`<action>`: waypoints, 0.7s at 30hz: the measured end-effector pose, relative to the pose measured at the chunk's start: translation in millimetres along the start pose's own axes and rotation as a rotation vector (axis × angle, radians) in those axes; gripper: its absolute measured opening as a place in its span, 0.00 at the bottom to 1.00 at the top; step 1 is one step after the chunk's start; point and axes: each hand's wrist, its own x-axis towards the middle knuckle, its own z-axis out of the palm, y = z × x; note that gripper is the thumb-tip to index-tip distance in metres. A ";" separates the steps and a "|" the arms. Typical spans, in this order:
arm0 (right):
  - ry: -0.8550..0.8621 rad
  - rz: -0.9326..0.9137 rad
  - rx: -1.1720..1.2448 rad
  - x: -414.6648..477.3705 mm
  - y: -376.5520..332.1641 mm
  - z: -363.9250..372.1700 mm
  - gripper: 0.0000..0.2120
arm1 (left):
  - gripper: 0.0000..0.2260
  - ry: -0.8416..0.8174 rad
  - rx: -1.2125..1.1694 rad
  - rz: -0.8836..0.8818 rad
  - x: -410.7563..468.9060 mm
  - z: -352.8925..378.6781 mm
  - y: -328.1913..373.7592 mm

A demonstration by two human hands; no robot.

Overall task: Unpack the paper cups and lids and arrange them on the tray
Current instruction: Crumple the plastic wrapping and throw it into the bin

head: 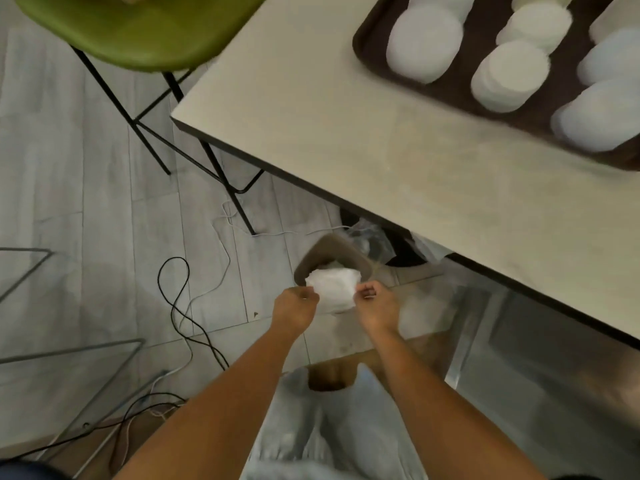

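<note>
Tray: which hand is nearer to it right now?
Right. The right hand grips the white bundle at its edge nearer the table and tray; the left hand grips the opposite edge, farther out over the floor.

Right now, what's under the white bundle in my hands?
A brown bin stands below the white bundle, which the left hand and right hand pinch; only its far rim shows. The bundle covers its inside.
</note>
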 end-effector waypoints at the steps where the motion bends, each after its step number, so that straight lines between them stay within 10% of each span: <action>1: 0.007 -0.013 -0.012 12.5 8.4 8.0 0.07 | 0.17 -0.014 0.003 -0.004 14.9 6.0 -6.8; 10: -0.190 -0.011 -0.227 89.5 61.0 60.5 0.21 | 0.27 -0.278 -0.065 -0.035 85.5 38.4 -34.5; 21: -0.174 -0.042 -0.201 -2.4 -10.1 8.0 0.22 | 0.21 -0.135 0.022 0.149 -15.8 -30.0 22.0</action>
